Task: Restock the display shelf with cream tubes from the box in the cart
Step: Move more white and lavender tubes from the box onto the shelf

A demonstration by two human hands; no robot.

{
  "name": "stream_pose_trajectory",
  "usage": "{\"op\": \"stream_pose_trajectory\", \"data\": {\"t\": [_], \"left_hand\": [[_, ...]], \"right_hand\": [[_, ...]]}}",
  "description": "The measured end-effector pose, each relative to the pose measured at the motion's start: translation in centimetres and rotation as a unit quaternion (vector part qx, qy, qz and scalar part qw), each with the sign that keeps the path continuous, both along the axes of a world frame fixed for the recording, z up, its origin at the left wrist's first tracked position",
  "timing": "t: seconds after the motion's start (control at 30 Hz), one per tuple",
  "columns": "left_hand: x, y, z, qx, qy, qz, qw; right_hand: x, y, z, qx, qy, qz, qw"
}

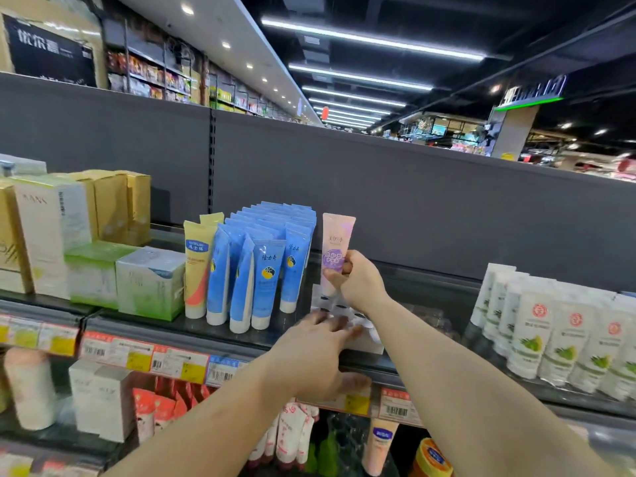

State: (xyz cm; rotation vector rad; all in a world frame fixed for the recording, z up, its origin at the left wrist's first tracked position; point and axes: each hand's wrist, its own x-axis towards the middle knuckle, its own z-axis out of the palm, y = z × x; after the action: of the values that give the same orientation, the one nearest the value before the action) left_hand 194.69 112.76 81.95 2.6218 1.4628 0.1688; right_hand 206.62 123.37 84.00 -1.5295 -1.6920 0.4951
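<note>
Right hand (358,280) pinching pink tube (335,254) upright over shelf (223,333), beside blue tubes (265,263). Left hand (316,359) spread open, blurred, on white tray (364,342), partly hiding it. Tube's cap hidden. Labels unreadable.

On the dark display shelf (241,333) I see my right hand (358,282) holding a pink cream tube (335,249) upright, just right of the rows of blue tubes (265,256). My left hand (309,356) sits before it, on a white slotted tray (370,342). White tubes (550,332) stand far right, cartons (151,282) left.
</note>
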Motion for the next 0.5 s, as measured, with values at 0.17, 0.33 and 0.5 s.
{"op": "stream_pose_trajectory", "data": {"t": [0.17,0.33,0.5], "left_hand": [[0.1,0.1,-0.3,-0.002,0.000,0.005,1.000],[0.1,0.0,-0.5,-0.001,-0.017,0.007,1.000],[0.1,-0.3,-0.2,-0.007,-0.057,0.014,0.998]], "right_hand": [[-0.6,0.3,-0.7,-0.048,0.003,-0.016,0.999],[-0.4,-0.1,0.0,-0.061,-0.034,-0.014,0.997],[0.8,-2.3,0.5,-0.038,-0.039,0.014,0.998]]}}
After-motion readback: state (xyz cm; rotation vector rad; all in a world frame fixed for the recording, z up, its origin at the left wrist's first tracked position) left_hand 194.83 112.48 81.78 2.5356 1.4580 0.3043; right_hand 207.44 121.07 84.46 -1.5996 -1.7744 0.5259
